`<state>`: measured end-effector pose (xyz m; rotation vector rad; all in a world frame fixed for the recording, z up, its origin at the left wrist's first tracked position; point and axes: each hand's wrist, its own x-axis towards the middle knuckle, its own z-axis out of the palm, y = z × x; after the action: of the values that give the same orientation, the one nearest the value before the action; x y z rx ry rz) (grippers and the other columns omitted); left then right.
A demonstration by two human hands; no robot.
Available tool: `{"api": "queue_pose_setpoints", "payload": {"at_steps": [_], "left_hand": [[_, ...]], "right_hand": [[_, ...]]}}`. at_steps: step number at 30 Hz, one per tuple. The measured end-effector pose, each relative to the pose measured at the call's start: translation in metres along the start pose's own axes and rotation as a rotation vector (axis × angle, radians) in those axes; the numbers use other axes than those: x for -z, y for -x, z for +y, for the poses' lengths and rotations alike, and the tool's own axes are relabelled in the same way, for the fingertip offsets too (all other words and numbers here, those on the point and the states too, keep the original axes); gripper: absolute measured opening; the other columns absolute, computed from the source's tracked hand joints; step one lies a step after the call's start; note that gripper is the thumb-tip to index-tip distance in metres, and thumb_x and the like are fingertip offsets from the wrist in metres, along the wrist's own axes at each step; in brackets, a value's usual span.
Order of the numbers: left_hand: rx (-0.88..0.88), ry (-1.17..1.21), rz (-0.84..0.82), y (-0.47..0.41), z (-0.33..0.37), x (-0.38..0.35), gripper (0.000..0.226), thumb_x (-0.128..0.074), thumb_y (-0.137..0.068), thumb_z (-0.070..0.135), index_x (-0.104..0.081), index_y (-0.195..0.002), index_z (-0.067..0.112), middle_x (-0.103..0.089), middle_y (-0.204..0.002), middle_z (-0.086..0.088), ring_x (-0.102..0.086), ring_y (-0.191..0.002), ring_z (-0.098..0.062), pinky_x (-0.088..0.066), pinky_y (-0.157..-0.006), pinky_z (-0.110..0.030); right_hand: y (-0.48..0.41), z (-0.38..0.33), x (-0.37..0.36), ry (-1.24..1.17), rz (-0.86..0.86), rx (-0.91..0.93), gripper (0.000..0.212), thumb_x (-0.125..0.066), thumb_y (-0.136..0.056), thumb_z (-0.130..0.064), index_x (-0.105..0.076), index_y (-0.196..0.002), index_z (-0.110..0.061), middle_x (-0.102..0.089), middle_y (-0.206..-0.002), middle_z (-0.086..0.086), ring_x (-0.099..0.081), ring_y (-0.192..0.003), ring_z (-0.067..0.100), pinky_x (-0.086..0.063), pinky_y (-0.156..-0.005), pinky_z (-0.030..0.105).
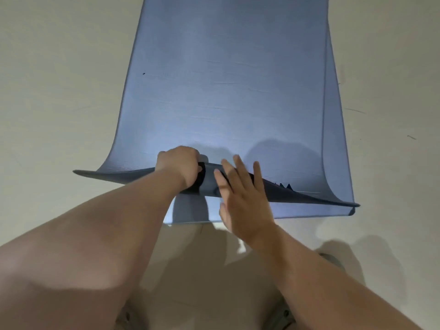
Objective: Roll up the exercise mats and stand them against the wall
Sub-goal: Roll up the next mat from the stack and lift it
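A blue exercise mat (226, 75) lies unrolled on the floor and stretches away from me. Its near end is lifted off the floor and curls back toward me, showing a dark underside edge. My left hand (181, 165) grips that lifted edge near its middle, fingers curled over it. Just to the right, my right hand (242, 194) lies with straight, spread fingers against the same raised edge. A second blue mat (309, 211) lies flat underneath, showing along the right side and below the lifted edge.
Pale tiled floor (59, 91) surrounds the mats on both sides, with a few dark scuff marks at the right. My knees and light trousers (202, 270) fill the bottom of the view. No wall is in view.
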<state>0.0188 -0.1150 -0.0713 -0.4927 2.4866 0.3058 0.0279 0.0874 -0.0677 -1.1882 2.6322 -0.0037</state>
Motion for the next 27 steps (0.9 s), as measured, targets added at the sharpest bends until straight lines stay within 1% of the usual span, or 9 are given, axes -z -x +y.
{"api": "queue_pose_setpoints", "payload": {"at_steps": [4, 6, 8, 11, 14, 17, 19, 22, 27], "left_hand": [[0.012, -0.006, -0.004, -0.015, -0.004, 0.002, 0.022, -0.052, -0.101, 0.037, -0.054, -0.084, 0.023, -0.063, -0.093, -0.002, -0.058, -0.087, -0.027, -0.034, -0.077, -0.036], [-0.008, -0.064, 0.007, -0.017, 0.001, 0.001, 0.021, -0.052, -0.102, 0.039, -0.056, -0.089, 0.023, -0.066, -0.098, -0.002, -0.058, -0.092, -0.027, -0.033, -0.079, -0.036], [-0.035, -0.159, 0.061, -0.015, 0.006, 0.000, 0.017, -0.056, -0.100, 0.041, -0.057, -0.098, 0.024, -0.066, -0.105, -0.003, -0.058, -0.102, -0.028, -0.035, -0.082, -0.038], [-0.163, -0.270, 0.278, -0.004, 0.010, -0.005, 0.026, -0.071, -0.087, 0.032, -0.064, -0.109, 0.020, -0.063, -0.104, -0.007, -0.056, -0.100, -0.033, -0.034, -0.077, -0.038], [-0.402, -0.304, 0.441, 0.013, 0.008, -0.026, 0.026, -0.071, -0.063, 0.005, -0.071, -0.089, 0.010, -0.060, -0.078, -0.011, -0.055, -0.071, -0.033, -0.028, -0.064, -0.035], [-0.510, -0.375, 0.371, 0.029, -0.003, -0.057, 0.027, -0.079, -0.068, 0.018, -0.073, -0.094, 0.012, -0.061, -0.085, -0.008, -0.053, -0.075, -0.031, -0.036, -0.063, -0.037], [-0.477, -0.359, 0.343, 0.036, -0.012, -0.068, 0.054, -0.081, -0.072, 0.031, -0.070, -0.118, 0.007, -0.063, -0.103, -0.011, -0.053, -0.086, -0.032, -0.042, -0.071, -0.041], [-0.438, -0.384, 0.344, 0.040, -0.019, -0.069, 0.076, -0.085, -0.064, 0.024, -0.063, -0.133, 0.002, -0.062, -0.122, -0.016, -0.054, -0.096, -0.035, -0.044, -0.081, -0.044], [-0.362, -0.350, 0.256, 0.032, -0.017, -0.071, 0.078, -0.085, -0.054, 0.013, -0.065, -0.128, 0.004, -0.062, -0.118, -0.015, -0.057, -0.093, -0.034, -0.049, -0.074, -0.043]], "right_hand": [[0.033, 0.027, -0.024, 0.236, -0.241, -0.048, 0.093, -0.045, -0.100, -0.037, 0.018, -0.158, -0.001, 0.026, -0.169, 0.021, 0.039, -0.149, 0.040, 0.030, -0.115, 0.062], [0.032, 0.039, -0.033, 0.253, -0.304, -0.062, 0.095, -0.042, -0.101, -0.037, 0.030, -0.153, -0.002, 0.034, -0.165, 0.020, 0.039, -0.148, 0.039, 0.032, -0.114, 0.062], [0.024, 0.041, -0.041, 0.255, -0.342, -0.071, 0.094, -0.037, -0.104, -0.044, 0.032, -0.152, -0.002, 0.032, -0.167, 0.020, 0.031, -0.154, 0.038, 0.021, -0.121, 0.064], [0.009, 0.043, -0.048, 0.199, -0.376, -0.071, 0.085, -0.029, -0.110, -0.049, 0.030, -0.155, -0.007, 0.020, -0.172, 0.013, 0.018, -0.160, 0.032, 0.005, -0.127, 0.060], [-0.004, 0.048, -0.049, 0.096, -0.411, -0.090, 0.074, -0.030, -0.112, -0.038, 0.016, -0.163, -0.012, 0.003, -0.175, 0.005, 0.004, -0.162, 0.024, 0.000, -0.130, 0.053], [-0.008, 0.045, -0.047, 0.078, -0.440, -0.104, 0.073, -0.035, -0.111, -0.024, 0.013, -0.164, -0.012, 0.001, -0.175, 0.005, 0.003, -0.162, 0.023, -0.001, -0.130, 0.053], [-0.008, 0.043, -0.045, 0.107, -0.459, -0.104, 0.075, -0.036, -0.108, -0.017, 0.013, -0.164, -0.010, 0.002, -0.175, 0.007, 0.002, -0.162, 0.025, -0.002, -0.129, 0.055], [-0.009, 0.041, -0.043, 0.108, -0.451, -0.112, 0.074, -0.038, -0.106, -0.013, 0.006, -0.165, -0.008, -0.004, -0.174, 0.010, -0.005, -0.161, 0.028, -0.008, -0.128, 0.058], [-0.007, 0.038, -0.045, 0.082, -0.288, -0.157, 0.070, -0.057, -0.096, -0.010, -0.032, -0.161, -0.007, -0.047, -0.150, 0.016, -0.045, -0.137, 0.036, -0.028, -0.123, 0.061]]}}
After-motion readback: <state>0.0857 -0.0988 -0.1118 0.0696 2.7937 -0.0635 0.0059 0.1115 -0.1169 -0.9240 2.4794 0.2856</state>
